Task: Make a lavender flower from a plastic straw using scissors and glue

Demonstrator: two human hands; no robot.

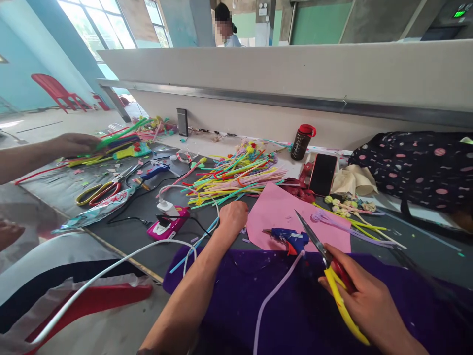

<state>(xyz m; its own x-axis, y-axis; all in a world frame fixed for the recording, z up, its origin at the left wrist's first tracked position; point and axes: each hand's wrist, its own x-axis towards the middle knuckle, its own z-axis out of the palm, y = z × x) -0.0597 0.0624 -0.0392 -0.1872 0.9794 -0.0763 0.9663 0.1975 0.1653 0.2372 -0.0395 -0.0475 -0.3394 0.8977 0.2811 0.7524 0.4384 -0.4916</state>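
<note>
My right hand (364, 296) grips scissors (316, 236) by their red and yellow handles, with the blades pointing up and left over a pink sheet (254, 229). My left hand (233, 217) is curled, knuckles up, at the left edge of that sheet; its fingertips are hidden, so what they hold cannot be made out. Between my hands a blue glue gun (291, 237) lies on the sheet. A lilac fuzzy stem (268, 303) hangs from near the glue gun over purple cloth (229, 305). Lilac twisted stems (332, 222) rest on the sheet's right side.
Colourful fuzzy stems (232, 180) are heaped behind my left hand. A pink power strip (172, 224) with cords sits left. Further back stand a bottle (303, 143) and a phone (322, 173). At left, another person's hand (79, 144) holds green stems near large scissors (107, 190).
</note>
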